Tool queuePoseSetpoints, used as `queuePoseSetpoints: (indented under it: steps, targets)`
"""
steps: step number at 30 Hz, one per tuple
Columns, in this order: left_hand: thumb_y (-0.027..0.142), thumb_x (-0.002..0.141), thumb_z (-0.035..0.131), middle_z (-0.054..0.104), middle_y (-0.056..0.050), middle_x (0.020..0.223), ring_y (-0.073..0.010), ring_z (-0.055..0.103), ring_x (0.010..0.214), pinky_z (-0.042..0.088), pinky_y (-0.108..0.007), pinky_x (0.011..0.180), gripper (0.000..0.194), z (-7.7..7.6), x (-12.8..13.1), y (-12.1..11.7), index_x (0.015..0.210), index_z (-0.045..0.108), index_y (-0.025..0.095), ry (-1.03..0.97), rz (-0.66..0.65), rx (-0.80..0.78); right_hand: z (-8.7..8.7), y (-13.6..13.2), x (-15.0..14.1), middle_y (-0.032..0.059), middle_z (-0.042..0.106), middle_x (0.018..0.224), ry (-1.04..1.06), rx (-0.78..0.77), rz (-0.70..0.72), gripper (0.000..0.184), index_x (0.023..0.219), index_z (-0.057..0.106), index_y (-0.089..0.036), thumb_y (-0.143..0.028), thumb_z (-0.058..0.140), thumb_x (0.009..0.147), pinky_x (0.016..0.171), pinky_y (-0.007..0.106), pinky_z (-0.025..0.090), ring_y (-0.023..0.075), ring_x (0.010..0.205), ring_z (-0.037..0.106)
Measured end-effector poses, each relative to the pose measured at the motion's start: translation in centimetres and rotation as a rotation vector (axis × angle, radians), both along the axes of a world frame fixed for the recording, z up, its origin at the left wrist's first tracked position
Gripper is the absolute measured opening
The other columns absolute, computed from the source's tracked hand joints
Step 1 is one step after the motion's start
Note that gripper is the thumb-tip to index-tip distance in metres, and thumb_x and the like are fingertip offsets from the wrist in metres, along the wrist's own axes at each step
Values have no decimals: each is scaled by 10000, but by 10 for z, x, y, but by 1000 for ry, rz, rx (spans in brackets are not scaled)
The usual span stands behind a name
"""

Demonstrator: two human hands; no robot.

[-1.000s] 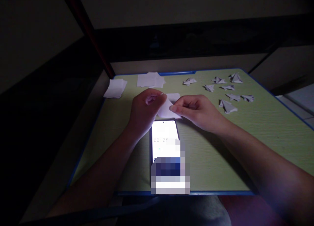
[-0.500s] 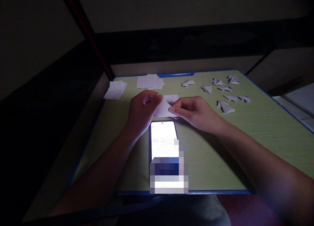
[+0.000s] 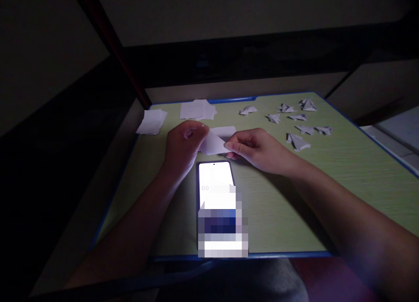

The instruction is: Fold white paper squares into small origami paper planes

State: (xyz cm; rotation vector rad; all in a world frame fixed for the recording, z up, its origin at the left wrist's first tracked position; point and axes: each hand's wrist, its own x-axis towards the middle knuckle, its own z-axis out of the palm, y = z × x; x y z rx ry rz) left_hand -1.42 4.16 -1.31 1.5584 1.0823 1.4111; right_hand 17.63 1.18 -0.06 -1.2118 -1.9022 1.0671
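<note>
Both hands hold a small sheet of white paper (image 3: 213,145) between them, just above the green table. My left hand (image 3: 183,144) pinches its upper left part between thumb and curled fingers. At the right corner, my right hand (image 3: 258,148) grips the paper with the thumb on top and the fingers beneath. A slanting edge runs across the sheet, so it looks partly folded. Behind it shows another white paper (image 3: 225,130); I cannot tell whether the two are joined. Close below the hands lies a lit phone (image 3: 216,176) showing a timer, its lower part blurred out.
The green table (image 3: 340,184) has a blue edge. At its back left lie two stacks of white paper, one by the corner (image 3: 151,121) and one nearer the middle (image 3: 197,109). Several folded paper figures (image 3: 297,142) are spread over the back right. A dark wall stands behind.
The whole view has shifted slightly, moving things a little to the left. Both hands keep their hold on the paper, and its slanting edge reaches a bit more toward the right hand.
</note>
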Motion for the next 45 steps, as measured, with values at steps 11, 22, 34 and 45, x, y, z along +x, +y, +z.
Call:
queuePoseSetpoints:
  steps: [11,22,34,45]
  targets:
    - [288,696,736,612,-8,696,-115,538,627,436,-230,515,130,7,-15,15,660,635,215,-178,171,-19,-4,9,17,19,607,646,-152,33,57,297,754,660,-145,-341,520,928,571,278,374,110,571,490]
    - [359,734,722,666,-14,683,-122,599,586,446,-209,456,184,2,-3,2,765,668,185,-43,-67,-49,3,1,-2,38,666,757,223,43,-140,343,807,704,-146,-489,701,788,627,276,406,126,666,552]
    - [424,749,737,681,-43,682,-99,579,521,470,-198,435,273,4,-1,-2,763,697,154,-57,-131,-110,-6,4,-3,8,587,603,217,-7,-181,408,684,634,-141,-532,668,795,538,267,339,107,548,476]
    - [272,748,693,597,17,554,-83,592,499,488,-153,439,133,7,2,-5,714,677,143,-3,-92,-85,-9,6,-4,20,650,729,296,-71,-129,330,790,682,-146,-464,750,740,545,255,365,102,599,517]
